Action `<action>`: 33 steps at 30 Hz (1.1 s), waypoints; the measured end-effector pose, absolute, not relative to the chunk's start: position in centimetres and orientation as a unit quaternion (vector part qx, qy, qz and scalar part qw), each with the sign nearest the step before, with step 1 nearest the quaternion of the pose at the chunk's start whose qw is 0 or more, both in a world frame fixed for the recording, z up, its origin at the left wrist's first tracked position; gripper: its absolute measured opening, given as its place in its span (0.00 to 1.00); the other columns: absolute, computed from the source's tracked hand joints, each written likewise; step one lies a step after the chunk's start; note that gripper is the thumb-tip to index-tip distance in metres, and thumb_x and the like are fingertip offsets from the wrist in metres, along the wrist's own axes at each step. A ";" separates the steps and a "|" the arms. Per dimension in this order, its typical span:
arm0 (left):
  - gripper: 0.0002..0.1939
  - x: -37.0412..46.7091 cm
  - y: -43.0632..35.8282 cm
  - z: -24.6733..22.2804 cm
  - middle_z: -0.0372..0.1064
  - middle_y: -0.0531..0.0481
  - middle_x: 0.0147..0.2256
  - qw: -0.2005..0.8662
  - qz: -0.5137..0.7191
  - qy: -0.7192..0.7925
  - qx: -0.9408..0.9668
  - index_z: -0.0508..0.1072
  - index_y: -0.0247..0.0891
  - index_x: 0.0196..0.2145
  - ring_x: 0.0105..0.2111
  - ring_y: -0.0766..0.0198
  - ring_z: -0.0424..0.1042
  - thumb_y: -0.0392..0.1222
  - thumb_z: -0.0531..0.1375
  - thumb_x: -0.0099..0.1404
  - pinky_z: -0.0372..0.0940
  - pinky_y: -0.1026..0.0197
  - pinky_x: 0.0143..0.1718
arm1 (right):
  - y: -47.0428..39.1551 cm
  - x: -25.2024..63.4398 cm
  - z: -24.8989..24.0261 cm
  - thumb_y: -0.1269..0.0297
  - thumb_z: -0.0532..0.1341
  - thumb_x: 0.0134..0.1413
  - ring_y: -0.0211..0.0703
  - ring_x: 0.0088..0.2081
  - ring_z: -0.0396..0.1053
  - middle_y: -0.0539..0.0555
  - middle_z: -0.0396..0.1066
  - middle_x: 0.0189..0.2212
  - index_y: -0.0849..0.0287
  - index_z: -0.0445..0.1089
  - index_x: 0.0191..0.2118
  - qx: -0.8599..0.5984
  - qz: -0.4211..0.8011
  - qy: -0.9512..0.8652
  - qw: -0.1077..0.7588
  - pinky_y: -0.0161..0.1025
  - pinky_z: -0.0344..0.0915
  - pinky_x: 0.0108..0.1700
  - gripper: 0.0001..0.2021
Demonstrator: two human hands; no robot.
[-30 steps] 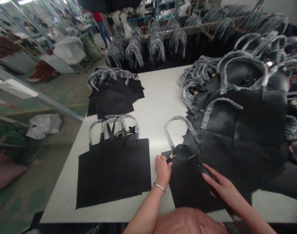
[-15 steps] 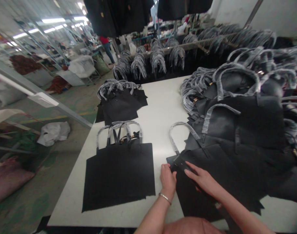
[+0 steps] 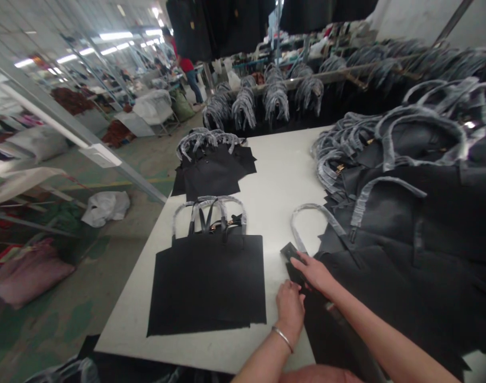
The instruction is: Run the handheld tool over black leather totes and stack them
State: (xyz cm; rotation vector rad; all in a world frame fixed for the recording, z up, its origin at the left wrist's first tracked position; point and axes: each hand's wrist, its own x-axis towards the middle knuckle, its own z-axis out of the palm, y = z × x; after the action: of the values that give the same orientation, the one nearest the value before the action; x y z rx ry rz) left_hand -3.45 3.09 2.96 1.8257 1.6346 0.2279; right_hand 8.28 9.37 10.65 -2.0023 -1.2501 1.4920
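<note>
My right hand (image 3: 315, 274) is closed round a flat black leather strip (image 3: 288, 250), its squared end sticking out past the fingertips. Just below, my left hand (image 3: 290, 308), with a silver bangle at the wrist, has its fingers curled in at the strip's left edge; the fingertips are partly hidden. Under both hands lie black leather bag panels (image 3: 386, 287). A plastic-wrapped handle (image 3: 312, 207) arches up beyond the right hand. To the left, black panels with wrapped handles (image 3: 211, 282) lie stacked flat on the white table (image 3: 277, 170).
Farther back on the table sits another stack of black panels (image 3: 214, 173). A large heap of bag pieces with wrapped handles (image 3: 422, 133) covers the right side. Behind the table, bundles of handles hang on a rail (image 3: 274, 103). A metal post (image 3: 118, 165) slants at left.
The view has swung left, shifting the table rightward. My right hand and the strip's end now sit farther forward of my left hand, with the end showing clear of the panels.
</note>
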 end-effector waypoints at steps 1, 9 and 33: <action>0.15 -3.5 3.2 3.0 0.66 0.46 0.44 0.336 0.093 0.630 0.694 0.71 0.37 0.45 0.46 0.55 0.65 0.33 0.63 0.59 0.60 0.58 0.50 | 9.2 8.7 11.1 0.51 0.54 0.61 0.35 0.15 0.65 0.51 0.72 0.24 0.61 0.58 0.63 -0.709 0.522 -0.437 0.184 0.30 0.61 0.18 0.28; 0.17 -3.0 8.4 4.1 0.61 0.40 0.45 0.246 0.126 0.655 0.703 0.67 0.35 0.48 0.47 0.50 0.63 0.35 0.63 0.61 0.61 0.52 0.48 | 2.7 14.0 13.6 0.45 0.56 0.56 0.37 0.17 0.66 0.46 0.69 0.20 0.56 0.56 0.63 -0.726 0.518 -0.373 0.257 0.32 0.62 0.19 0.33; 0.09 2.1 14.5 16.8 0.71 0.50 0.29 0.625 0.244 0.368 0.644 0.72 0.36 0.34 0.30 0.62 0.70 0.44 0.63 0.58 0.64 0.63 0.32 | -7.4 21.9 13.0 0.42 0.60 0.48 0.37 0.17 0.62 0.45 0.65 0.20 0.60 0.53 0.65 -0.766 0.444 -0.200 0.421 0.34 0.60 0.20 0.42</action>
State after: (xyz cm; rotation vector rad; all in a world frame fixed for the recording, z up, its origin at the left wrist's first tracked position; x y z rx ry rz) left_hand 2.13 14.48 16.85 1.4777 0.8443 0.5596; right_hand 21.86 -7.35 12.99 -1.9188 -0.5008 1.1115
